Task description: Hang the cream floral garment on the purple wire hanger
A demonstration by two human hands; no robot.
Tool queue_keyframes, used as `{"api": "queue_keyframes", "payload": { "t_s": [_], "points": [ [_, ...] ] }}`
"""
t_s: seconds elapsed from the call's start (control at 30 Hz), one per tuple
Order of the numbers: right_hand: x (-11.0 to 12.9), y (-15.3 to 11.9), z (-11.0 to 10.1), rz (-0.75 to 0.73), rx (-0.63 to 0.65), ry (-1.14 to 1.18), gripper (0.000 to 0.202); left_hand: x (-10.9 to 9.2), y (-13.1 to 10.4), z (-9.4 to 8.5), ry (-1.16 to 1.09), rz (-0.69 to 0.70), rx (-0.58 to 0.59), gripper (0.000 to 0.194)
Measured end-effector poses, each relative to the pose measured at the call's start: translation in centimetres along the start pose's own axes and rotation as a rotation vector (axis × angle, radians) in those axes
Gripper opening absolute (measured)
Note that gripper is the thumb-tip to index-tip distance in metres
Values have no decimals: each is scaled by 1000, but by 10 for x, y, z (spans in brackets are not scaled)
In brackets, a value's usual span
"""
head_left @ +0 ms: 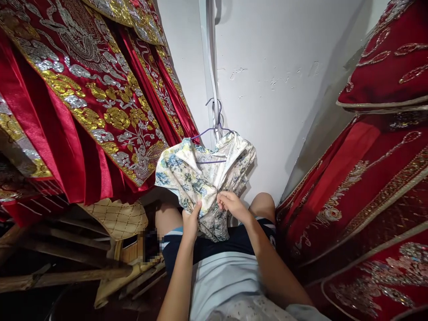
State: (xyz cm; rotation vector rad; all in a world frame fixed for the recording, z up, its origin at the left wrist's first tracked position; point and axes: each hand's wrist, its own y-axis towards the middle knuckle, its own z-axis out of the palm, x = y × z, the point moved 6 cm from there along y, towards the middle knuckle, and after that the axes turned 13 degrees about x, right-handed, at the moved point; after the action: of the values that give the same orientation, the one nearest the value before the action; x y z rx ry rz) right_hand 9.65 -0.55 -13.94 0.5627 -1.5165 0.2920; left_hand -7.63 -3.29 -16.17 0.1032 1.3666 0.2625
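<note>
A floral shirt [203, 183] in cream, blue and yellow hangs on a thin purple hanger [212, 162] over my lap. The collar lies open, and the hanger's lower bar shows through the neck. My left hand [191, 219] grips the lower front of the shirt, thumb on top and the fingers hidden beneath the cloth. With fingertips pinched together, my right hand [230, 204] holds the shirt's front edge just below the neck opening. Whether a button sits between those fingertips is too small to tell.
Red drapes with gold and silver sequins [117, 116] hang at left. Red beaded garments [354, 191] fill the right side. A pale wall [267, 80] with a vertical metal strip [207, 67] stands ahead. Bamboo furniture [117, 267] is at lower left.
</note>
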Motion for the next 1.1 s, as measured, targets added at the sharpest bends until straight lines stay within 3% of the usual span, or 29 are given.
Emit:
{"api": "queue_keyframes", "payload": {
  "t_s": [0.07, 0.17, 0.2, 0.23, 0.33, 0.4, 0.53, 0.63, 0.77, 0.9, 0.97, 1.03, 1.1],
  "points": [
    [0, -1, -3, 23, -12, 6, 24, -12, -3, -11, 180, 168, -145, 48],
    [-2, -3, -5, 74, -23, 39, 20, -40, -19, -19, 527, 547, -414, 48],
    [-2, -4, -4, 92, -22, 50, 19, -45, -21, -15, 606, 635, -406, 43],
    [-1, -5, -4, 106, -21, 61, 18, -47, -19, -6, 663, 673, -314, 34],
    [4, -8, -2, 144, -22, 106, 17, -34, -5, 35, 768, 549, 201, 10],
    [8, -12, 0, 168, -19, 133, 18, -21, 0, 59, 841, 416, 400, 2],
    [25, -17, -17, 110, -186, 185, 25, -15, 5, 83, 995, 291, 468, 9],
    [59, -5, -42, -48, -340, 216, 32, -16, 8, 94, 1162, 209, 595, 9],
    [117, 37, -65, -143, -393, 223, 30, -18, 9, 98, 1455, 92, 716, 16],
    [154, 61, -64, -224, -403, 200, 21, -23, 13, 92, 1611, 17, 787, 24],
    [156, 62, -56, -250, -361, 176, 19, -33, 20, 89, 1587, 18, 800, 16],
    [150, 58, -47, -276, -325, 164, 19, -55, 31, 88, 1469, 104, 767, 8],
    [143, 54, -41, -303, -319, 147, 20, -96, 46, 86, 1262, 296, 602, 13]
  ]
}}
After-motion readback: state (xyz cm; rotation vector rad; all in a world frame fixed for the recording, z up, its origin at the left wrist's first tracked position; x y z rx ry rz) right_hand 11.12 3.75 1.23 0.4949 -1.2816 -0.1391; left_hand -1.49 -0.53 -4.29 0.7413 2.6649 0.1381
